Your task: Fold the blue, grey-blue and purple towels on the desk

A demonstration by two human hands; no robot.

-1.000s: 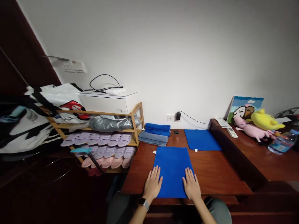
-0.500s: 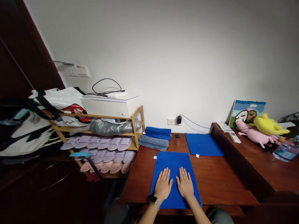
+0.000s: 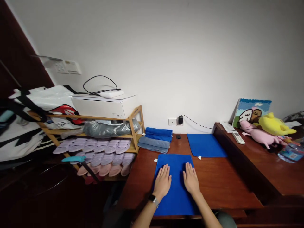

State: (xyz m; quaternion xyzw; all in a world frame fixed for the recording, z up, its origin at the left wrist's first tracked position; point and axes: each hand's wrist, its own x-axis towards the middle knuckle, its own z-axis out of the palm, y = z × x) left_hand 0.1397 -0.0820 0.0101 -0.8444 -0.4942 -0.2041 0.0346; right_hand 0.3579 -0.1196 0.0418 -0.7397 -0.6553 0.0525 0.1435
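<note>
A bright blue towel [image 3: 177, 196] lies flat on the dark wooden table [image 3: 220, 183] right in front of me. My left hand [image 3: 162, 182], with a watch on its wrist, rests palm down on the towel's left part, fingers spread. My right hand [image 3: 190, 179] lies flat on the towel beside it, a small gap between the two hands. Neither hand grips anything. A second blue towel [image 3: 205, 145] lies flat farther back on the table. A stack of folded blue and grey towels [image 3: 155, 141] sits at the table's back left.
A wooden rack [image 3: 133, 126] holding several purple and pink slippers stands left of the table, with a white box [image 3: 104, 106] on top. A raised desk [image 3: 273, 167] at right carries plush toys [image 3: 268, 129], a remote and a water bottle [image 3: 291, 153]. A charger is plugged into the wall.
Both hands slid from the towel's near corners toward its middle, then forward up the towel. The view also shifted slightly.
</note>
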